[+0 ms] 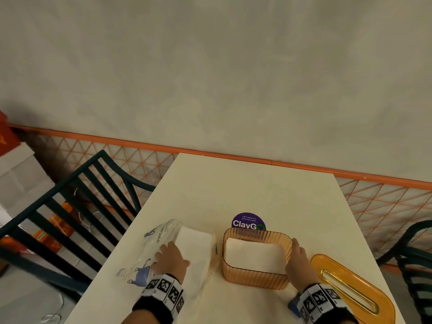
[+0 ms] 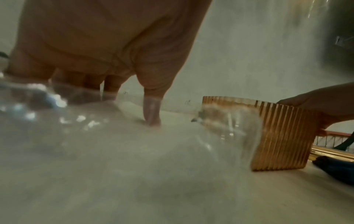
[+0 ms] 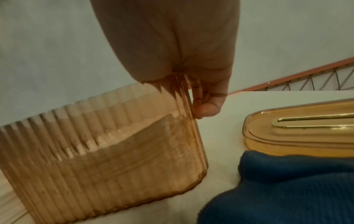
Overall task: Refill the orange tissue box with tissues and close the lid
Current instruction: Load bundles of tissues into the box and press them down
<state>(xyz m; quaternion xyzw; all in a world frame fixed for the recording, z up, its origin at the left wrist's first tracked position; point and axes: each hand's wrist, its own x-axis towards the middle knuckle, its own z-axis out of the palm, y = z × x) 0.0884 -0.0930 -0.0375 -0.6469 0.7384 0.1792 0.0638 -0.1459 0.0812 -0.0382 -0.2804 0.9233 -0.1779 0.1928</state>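
Observation:
The orange ribbed tissue box (image 1: 254, 277) (image 2: 283, 136) (image 3: 114, 159) stands open on the table with a low stack of white tissues (image 1: 252, 253) inside. My right hand (image 1: 295, 253) (image 3: 185, 97) pinches its right end wall, thumb inside and fingers outside. The orange lid (image 1: 350, 284) (image 3: 306, 136) with a gold slot lies flat to the right of the box. Left of the box lies a white tissue stack (image 1: 196, 244) (image 2: 134, 144) half inside a clear printed wrapper (image 1: 154, 244) (image 2: 38, 106). My left hand (image 1: 171, 258) (image 2: 130, 106) grips this stack, thumb pressing on top, fingers down under the plastic.
A round purple sticker (image 1: 248, 222) sits on the cream table (image 1: 245, 188) just behind the box. A dark slatted chair (image 1: 70, 206) stands at the left and another chair (image 1: 416, 253) at the right. An orange mesh railing (image 1: 233, 157) runs behind. A blue sleeve (image 3: 287, 189) lies by the lid.

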